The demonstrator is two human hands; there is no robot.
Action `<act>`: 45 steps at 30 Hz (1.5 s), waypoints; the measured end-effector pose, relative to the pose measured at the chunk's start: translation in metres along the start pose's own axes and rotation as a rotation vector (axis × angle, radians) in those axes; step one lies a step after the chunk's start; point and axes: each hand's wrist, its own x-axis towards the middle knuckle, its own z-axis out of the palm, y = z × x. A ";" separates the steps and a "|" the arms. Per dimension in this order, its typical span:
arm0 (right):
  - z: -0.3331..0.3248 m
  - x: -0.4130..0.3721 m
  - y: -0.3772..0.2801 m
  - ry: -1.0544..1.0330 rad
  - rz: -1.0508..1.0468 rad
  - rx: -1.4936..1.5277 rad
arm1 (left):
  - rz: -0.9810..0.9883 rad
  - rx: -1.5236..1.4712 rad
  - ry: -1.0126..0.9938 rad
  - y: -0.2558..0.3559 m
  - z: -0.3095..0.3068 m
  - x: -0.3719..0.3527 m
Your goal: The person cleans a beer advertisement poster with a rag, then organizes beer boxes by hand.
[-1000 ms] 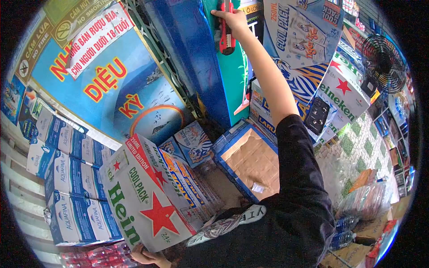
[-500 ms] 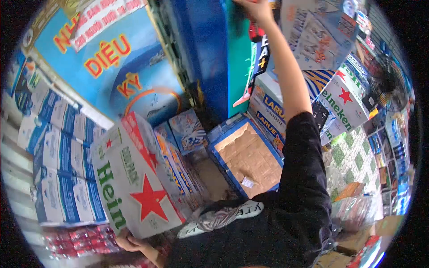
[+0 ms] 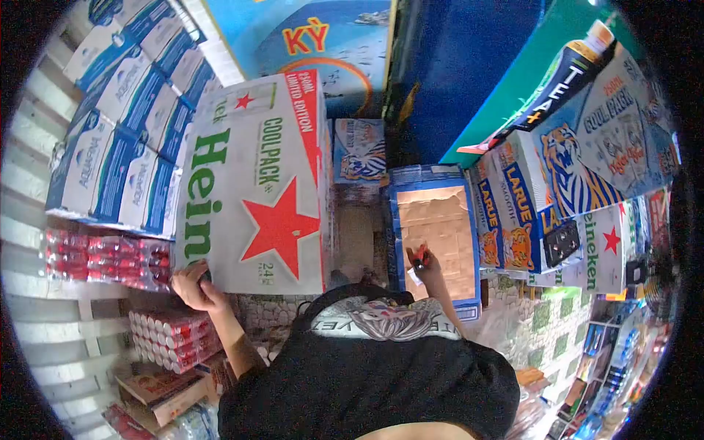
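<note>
Judgement: best done with the small red-and-black hand tool [image 3: 421, 257] gripped firmly, tip away from the body, and the large white cardboard Heineken carton with red star [image 3: 253, 187] kept steady. Right hand [image 3: 427, 270] closed round the tool, over the blue-edged brown cardboard box [image 3: 444, 220]; left hand [image 3: 195, 287], fingers curled, at the carton's lower left corner, grip not discernible

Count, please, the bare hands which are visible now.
2. The left hand is by the lower left corner of the big Heineken carton; the right hand holds a red tool over the blue-edged box. No others show.
</note>
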 end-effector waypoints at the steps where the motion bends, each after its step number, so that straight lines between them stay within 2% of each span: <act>1: 0.040 -0.030 0.033 0.307 -0.133 -0.048 | 0.002 -0.005 -0.001 -0.001 0.000 0.000; 3: 0.033 -0.049 0.041 0.177 -0.118 -0.229 | 0.006 0.005 0.012 -0.002 0.001 -0.001; 4: 0.019 -0.044 0.031 0.183 -0.116 -0.225 | 0.007 0.004 0.009 -0.002 0.000 -0.002; 6: 0.004 -0.031 0.011 -0.144 0.171 -0.255 | 0.008 -0.009 0.008 -0.002 0.001 -0.001; 7: 0.003 -0.030 0.007 -0.146 0.164 -0.256 | 0.009 -0.006 0.005 -0.001 0.001 0.000; 9: 0.010 -0.027 0.006 0.067 -0.039 -0.352 | 0.007 -0.004 0.004 -0.001 0.000 -0.002; 10: 0.031 -0.034 0.019 0.065 -0.041 -0.353 | 0.008 -0.003 0.002 -0.002 0.000 -0.003; 12: 0.077 -0.054 0.046 0.327 -0.263 -0.287 | 0.007 -0.005 0.004 -0.002 0.000 -0.003; 13: 0.069 -0.049 0.039 0.326 -0.266 -0.288 | 0.009 -0.010 0.001 -0.001 0.000 -0.001; 15: 0.052 -0.040 0.025 0.178 -0.029 0.010 | 0.010 -0.016 -0.005 0.000 0.000 0.000; 16: 0.050 -0.041 0.024 0.180 -0.031 0.014 | 0.012 -0.015 0.004 0.000 0.001 0.001; 18: 0.053 -0.045 0.025 0.027 -0.001 -0.459 | 0.013 -0.019 0.004 0.001 0.000 0.000; 19: 0.057 -0.047 0.027 0.032 -0.005 -0.456 | 0.010 -0.011 0.004 0.000 0.000 -0.001; 21: 0.066 -0.047 0.033 0.246 -0.109 -0.638 | 0.009 -0.007 -0.001 0.000 0.000 -0.001; 28: 0.056 -0.036 0.019 0.291 -0.023 -0.763 | -0.008 -0.019 0.030 -0.002 0.002 -0.003; 31: 0.075 -0.048 0.023 0.199 0.073 -0.776 | -0.020 -0.024 0.032 -0.003 0.001 -0.006; 33: 0.085 -0.053 0.035 0.034 -0.120 -0.613 | -0.024 -0.028 0.030 -0.005 0.002 -0.006; 34: 0.088 -0.051 0.034 0.139 -0.097 -0.497 | -0.015 -0.035 0.037 -0.005 0.002 -0.006; 35: 0.089 -0.051 0.032 0.140 -0.098 -0.498 | -0.005 -0.042 0.044 -0.005 0.003 -0.006; 37: 0.089 -0.053 0.024 0.070 0.117 -0.310 | -0.001 -0.039 0.045 -0.005 0.002 -0.005; 38: 0.082 -0.048 0.017 0.141 0.172 -0.173 | 0.002 -0.034 0.047 -0.005 0.002 -0.006; 39: 0.077 -0.046 0.012 0.144 0.171 -0.173 | 0.001 -0.035 0.046 -0.004 0.002 -0.006; 41: 0.065 -0.043 0.005 0.053 0.001 -0.513 | -0.016 -0.029 0.060 -0.004 0.003 -0.005; 42: 0.064 -0.044 0.006 0.057 -0.001 -0.512 | -0.019 -0.031 0.057 -0.003 0.003 -0.004; 44: 0.062 -0.046 0.009 0.330 -0.240 -0.740 | -0.020 -0.031 0.050 -0.001 0.003 -0.003; 45: 0.057 -0.046 0.006 0.335 -0.241 -0.741 | -0.024 -0.033 0.047 -0.001 0.003 -0.004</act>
